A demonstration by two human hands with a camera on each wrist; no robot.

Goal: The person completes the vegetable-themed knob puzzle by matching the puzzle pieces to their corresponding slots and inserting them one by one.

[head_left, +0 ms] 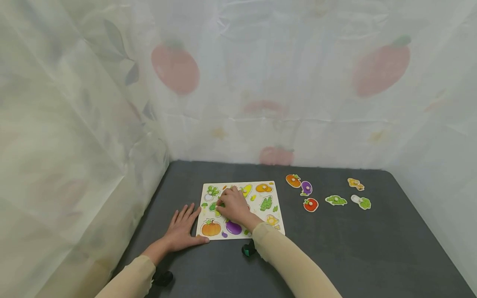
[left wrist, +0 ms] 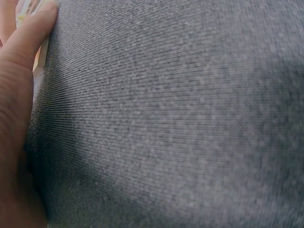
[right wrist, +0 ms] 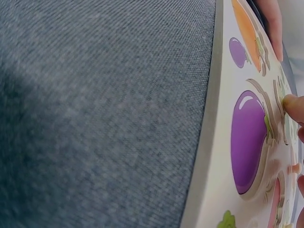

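Note:
A white wooden vegetable puzzle board lies on the dark table. My right hand is over its left-middle part, with fingers bent and the thumb at a green vegetable piece; most of that piece is hidden. In the right wrist view the thumb reaches the board beyond the purple eggplant picture. My left hand lies spread at the board's left side, its thumb along the near left corner. An orange pumpkin picture shows near that corner.
Right of the board lie loose pieces: a pumpkin, an eggplant, a tomato, a pea pod, a mushroom and a leafy cabbage. Pale curtains enclose the table's back and sides.

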